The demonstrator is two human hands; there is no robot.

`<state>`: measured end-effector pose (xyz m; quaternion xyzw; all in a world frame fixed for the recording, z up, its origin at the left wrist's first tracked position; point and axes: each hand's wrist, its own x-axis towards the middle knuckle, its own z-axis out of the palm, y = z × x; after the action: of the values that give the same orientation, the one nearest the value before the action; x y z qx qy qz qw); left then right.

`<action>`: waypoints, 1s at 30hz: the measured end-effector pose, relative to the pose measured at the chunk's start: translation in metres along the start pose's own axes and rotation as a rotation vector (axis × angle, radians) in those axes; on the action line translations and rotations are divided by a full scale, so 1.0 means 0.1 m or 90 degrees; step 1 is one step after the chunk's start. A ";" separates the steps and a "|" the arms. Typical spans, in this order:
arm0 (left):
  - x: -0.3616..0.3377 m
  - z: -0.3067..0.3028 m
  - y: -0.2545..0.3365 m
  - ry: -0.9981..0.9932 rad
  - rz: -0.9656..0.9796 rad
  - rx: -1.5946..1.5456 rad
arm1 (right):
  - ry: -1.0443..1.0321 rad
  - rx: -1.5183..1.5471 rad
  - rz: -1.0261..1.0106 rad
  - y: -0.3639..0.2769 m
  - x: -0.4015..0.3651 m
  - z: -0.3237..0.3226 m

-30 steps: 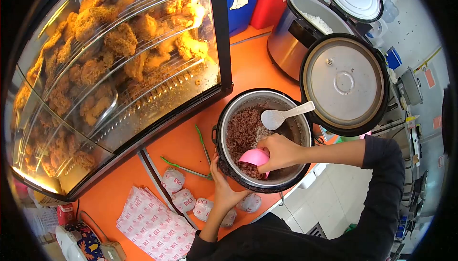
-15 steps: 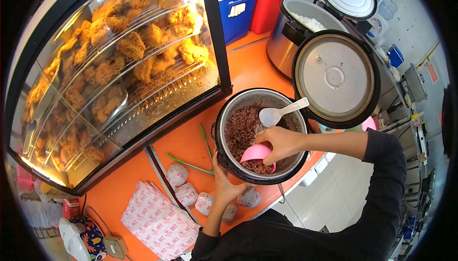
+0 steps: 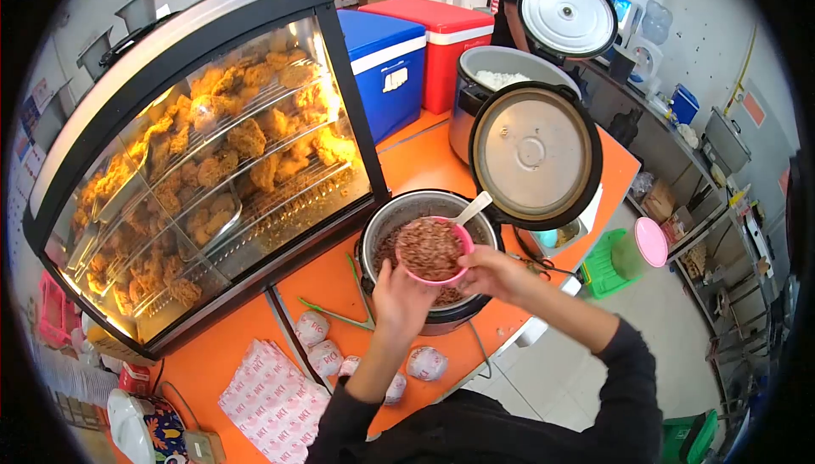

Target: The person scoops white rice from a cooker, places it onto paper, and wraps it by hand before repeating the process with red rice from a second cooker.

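A pink cup (image 3: 464, 247) heaped with reddish-brown rice (image 3: 431, 249) is up above the open rice cooker (image 3: 373, 247). My right hand (image 3: 497, 274) is closed on the right side of the cup. My left hand (image 3: 402, 298) cups its near left side, fingers against the wall. More brown rice lies in the cooker's pot below, partly hidden by the cup and hands. Behind the cup, the white rice paddle (image 3: 474, 208) leans in the pot with its handle sticking up. Several paper-wrapped balls (image 3: 426, 364) sit on the orange counter beside my left forearm.
A glass warmer (image 3: 212, 158) full of fried chicken stands on the left. Printed wrapping paper (image 3: 273, 400) and green-handled tongs (image 3: 335, 318) lie on the counter. Farther back are a larger cooker (image 3: 467, 116) with white rice, blue (image 3: 386, 73) and red (image 3: 437, 44) coolers, and another person (image 3: 512, 5).
My right hand has lifted the pink cup, now full of rice, out of the pot. My left hand has moved from the cooker's outside to the cup. The view has tilted up.
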<state>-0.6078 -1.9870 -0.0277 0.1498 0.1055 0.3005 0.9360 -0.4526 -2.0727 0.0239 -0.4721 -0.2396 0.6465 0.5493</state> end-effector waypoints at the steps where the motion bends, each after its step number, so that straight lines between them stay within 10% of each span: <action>1: 0.11 0.01 -0.06 -0.007 0.002 0.002 | -0.008 0.034 -0.025 0.11 0.04 0.01; 6: 0.23 0.28 0.06 0.053 -0.034 -0.098 | 0.091 -0.550 0.041 -0.47 0.00 0.03; 10: 0.17 0.19 0.24 0.057 -0.039 -0.102 | 0.140 -1.325 -0.599 -0.26 0.70 -0.43; 13: 0.05 0.25 0.26 0.046 -0.028 -0.079 | 0.082 -1.795 -0.476 0.07 1.14 -0.44; 17: -0.13 0.32 0.34 0.052 0.015 -0.027 | -0.085 -1.979 -0.368 0.13 1.39 -0.47; 20: -0.16 0.21 0.37 0.030 0.044 -0.024 | 0.075 -1.920 -0.263 0.13 1.34 -0.49; 26: 0.04 0.28 0.37 -0.067 0.066 -0.062 | -0.074 -1.893 -0.525 0.05 1.32 -0.65; 30: 0.08 0.15 0.40 -0.031 0.037 -0.006 | 0.046 -1.866 -0.186 0.16 1.28 -0.54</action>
<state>-0.6182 -1.9546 -0.0010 0.1560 0.0770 0.3242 0.9298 -0.4067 -1.9686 -0.0573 -0.5816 -0.6967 -0.2402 -0.3444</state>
